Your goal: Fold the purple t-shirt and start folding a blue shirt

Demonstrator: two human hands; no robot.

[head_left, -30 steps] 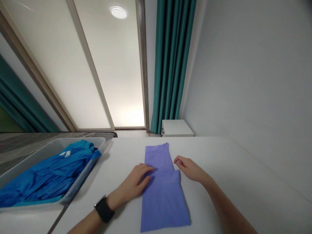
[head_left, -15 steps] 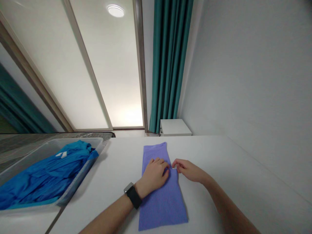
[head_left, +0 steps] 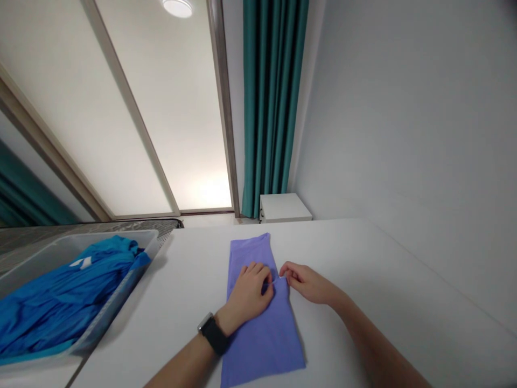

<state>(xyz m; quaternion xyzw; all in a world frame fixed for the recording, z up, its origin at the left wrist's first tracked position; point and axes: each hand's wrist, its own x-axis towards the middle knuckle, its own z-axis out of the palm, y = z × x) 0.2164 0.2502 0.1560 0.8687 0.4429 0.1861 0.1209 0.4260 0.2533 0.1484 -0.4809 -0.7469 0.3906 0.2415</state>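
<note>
A folded purple garment (head_left: 264,339) lies lengthwise on the white table, its far part narrower than its near part. Over its middle, my left hand (head_left: 252,288) rests with the thumb and index finger curled together on a cross edge of the top layer. A black-strapped watch is on that wrist. At the garment's right side my right hand (head_left: 305,281) pinches the end of the same edge, where a small white bit shows by the fingertips. The other fingers of my right hand are bent inward.
To the left stands a translucent plastic bin (head_left: 149,237) holding a crumpled blue garment (head_left: 81,296) with a white mark. Beyond the white table (head_left: 343,242) are a small white cabinet (head_left: 285,207), a green curtain (head_left: 274,108) and frosted sliding doors. A wall runs along the right.
The view has shifted slightly, so most things sit further left. My left thumb and index finger have drawn closer together on the garment's edge. My right hand keeps its pinch.
</note>
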